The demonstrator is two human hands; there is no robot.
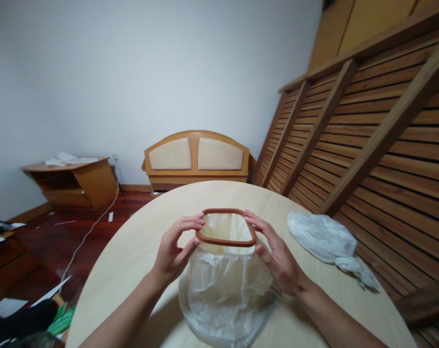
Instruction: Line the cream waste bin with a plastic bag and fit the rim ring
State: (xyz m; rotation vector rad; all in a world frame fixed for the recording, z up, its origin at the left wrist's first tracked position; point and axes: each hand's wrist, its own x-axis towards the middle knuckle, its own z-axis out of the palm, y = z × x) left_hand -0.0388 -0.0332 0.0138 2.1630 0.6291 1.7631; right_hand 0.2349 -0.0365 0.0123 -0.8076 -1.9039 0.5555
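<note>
A trash can stands upright on the round table, lined with a thin, translucent white garbage bag (226, 285) whose loose film drapes down the outside. Around the mouth sits a brown rim ring (224, 242), roughly square with rounded corners. The left side of that ring is in the fingers and thumb of my left hand (177, 246). Opposite it, my right hand (277, 253) grips the ring's right side, with the thumb low and the fingers over the top edge. Inside the mouth the bag film shows pale yellowish. The can's body is mostly hidden by the bag.
A knotted white plastic bag (324, 237) lies at the right of the pale table (132, 261). Wooden slatted panels (396, 164) lean close on the right. Beyond are a headboard (195, 150) and a low cabinet (70, 183); a white cable (92, 229) crosses the floor.
</note>
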